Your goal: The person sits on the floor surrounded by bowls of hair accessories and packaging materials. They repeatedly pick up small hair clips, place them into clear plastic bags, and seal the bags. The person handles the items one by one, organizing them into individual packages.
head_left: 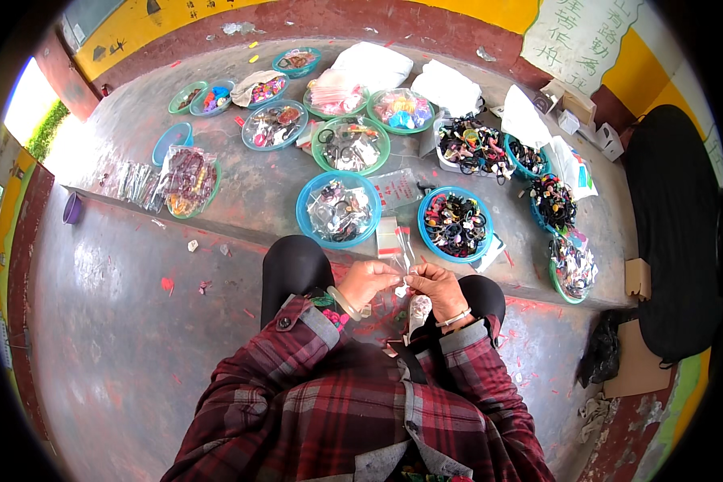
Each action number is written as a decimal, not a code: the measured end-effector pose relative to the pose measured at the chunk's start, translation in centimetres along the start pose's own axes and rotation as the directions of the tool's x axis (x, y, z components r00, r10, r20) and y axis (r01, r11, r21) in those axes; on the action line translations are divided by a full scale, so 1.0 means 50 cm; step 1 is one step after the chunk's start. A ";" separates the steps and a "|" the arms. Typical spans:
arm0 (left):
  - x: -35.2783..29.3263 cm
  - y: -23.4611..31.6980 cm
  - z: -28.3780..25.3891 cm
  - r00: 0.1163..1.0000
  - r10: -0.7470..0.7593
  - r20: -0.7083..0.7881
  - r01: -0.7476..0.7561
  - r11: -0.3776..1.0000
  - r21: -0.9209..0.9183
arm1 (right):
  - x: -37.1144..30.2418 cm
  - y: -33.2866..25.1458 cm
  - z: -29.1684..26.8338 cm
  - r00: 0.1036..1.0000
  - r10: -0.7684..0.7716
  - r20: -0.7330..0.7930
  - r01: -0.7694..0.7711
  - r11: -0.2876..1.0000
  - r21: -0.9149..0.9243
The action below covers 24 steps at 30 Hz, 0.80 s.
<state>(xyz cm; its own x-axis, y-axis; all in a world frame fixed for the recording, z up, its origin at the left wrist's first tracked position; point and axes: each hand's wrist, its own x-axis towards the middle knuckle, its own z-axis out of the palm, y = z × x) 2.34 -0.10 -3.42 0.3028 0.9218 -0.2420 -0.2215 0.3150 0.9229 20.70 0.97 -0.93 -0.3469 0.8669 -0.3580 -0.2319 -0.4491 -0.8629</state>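
Between my knees, my left hand [366, 281] and my right hand [438, 289] meet with fingertips pinched together. A small clear plastic bag [406, 251] with red marks at its top stands up from between them, and both hands grip its near end. Just under the fingertips shows a small white piece [401, 292], too small to name. Beyond the hands, a blue basin [301, 210] of bagged hair ties is on the left, and another blue basin [420, 229] of dark hair ties with colourful trims is on the right.
Several more basins stand on the raised concrete step, among them a green basin [387, 153] of bagged pieces. White sacks [373, 66] lie at the back. A small purple tub [72, 209] sits far left. A long black bag [671, 233] and cardboard [637, 361] are at the right.
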 end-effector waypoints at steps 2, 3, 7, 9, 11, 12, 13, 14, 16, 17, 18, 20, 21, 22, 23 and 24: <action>0.002 -0.009 -0.004 1.000 -0.004 -0.010 0.003 1.000 -0.008 | -0.001 -0.003 0.004 1.000 -0.019 0.001 0.019 0.999 -0.035; 0.002 -0.007 -0.004 1.000 0.002 0.002 -0.002 1.000 0.003 | -0.002 -0.003 0.004 1.000 -0.029 0.000 0.029 0.998 -0.051; 0.002 -0.004 -0.001 0.998 0.044 0.047 -0.043 0.998 -0.035 | -0.001 0.004 -0.003 0.998 -0.051 -0.045 0.049 0.998 -0.049; 0.001 0.001 0.006 0.997 0.071 0.031 -0.067 0.991 -0.114 | -0.004 0.001 0.000 0.996 -0.060 -0.069 0.059 0.998 -0.020; -0.004 0.019 0.020 0.996 0.089 -0.020 -0.091 0.974 -0.209 | -0.007 -0.005 0.003 0.997 -0.058 -0.041 0.057 0.998 -0.032; -0.003 0.021 0.019 0.997 0.081 0.000 -0.079 0.976 -0.203 | -0.007 -0.006 0.004 0.998 -0.056 -0.027 0.055 0.998 -0.038; -0.003 0.024 0.015 0.997 0.073 0.019 -0.067 0.978 -0.197 | -0.007 -0.005 0.003 0.998 -0.055 -0.005 0.054 0.997 -0.046; -0.003 0.026 0.012 0.997 0.064 0.038 -0.056 0.980 -0.190 | -0.005 -0.004 0.000 0.998 -0.052 0.017 0.053 0.997 -0.054; -0.007 0.030 0.005 0.997 0.024 0.080 -0.011 0.987 -0.159 | -0.003 -0.001 -0.002 0.998 -0.050 0.038 0.053 0.997 -0.057; -0.008 0.031 0.003 0.995 0.003 0.100 0.011 0.990 -0.143 | -0.001 0.002 -0.002 0.998 -0.050 0.038 0.052 0.997 -0.051; -0.008 0.029 0.002 0.996 0.004 0.092 0.005 0.994 -0.108 | 0.000 0.004 -0.002 0.998 -0.049 0.039 0.051 0.998 -0.045; -0.006 0.023 0.000 0.997 0.007 0.076 -0.005 0.999 -0.037 | 0.000 0.006 -0.002 0.997 -0.050 0.051 0.052 0.998 -0.039; -0.007 0.024 0.003 0.995 0.062 0.083 -0.061 0.998 -0.012 | 0.001 0.007 -0.002 0.997 -0.051 0.057 0.053 0.998 -0.035; -0.007 0.027 0.008 0.989 0.116 0.092 -0.118 0.993 0.013 | 0.001 0.007 -0.003 0.997 -0.048 0.054 0.050 0.998 -0.035; -0.007 0.028 0.010 0.980 0.170 0.102 -0.174 0.984 0.036 | 0.002 0.008 -0.003 0.998 -0.045 0.052 0.047 0.998 -0.034; -0.006 0.025 0.009 0.980 0.174 0.099 -0.180 0.982 0.063 | 0.002 0.008 -0.002 0.998 -0.043 0.050 0.044 0.998 -0.034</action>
<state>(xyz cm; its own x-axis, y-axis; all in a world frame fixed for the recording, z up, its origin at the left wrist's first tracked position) 2.38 -0.11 -2.08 0.3501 0.9355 -0.0471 -0.2137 0.1287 0.9684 20.68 0.89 -1.36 -0.3821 0.8732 -0.3025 -0.2161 -0.4027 -0.8895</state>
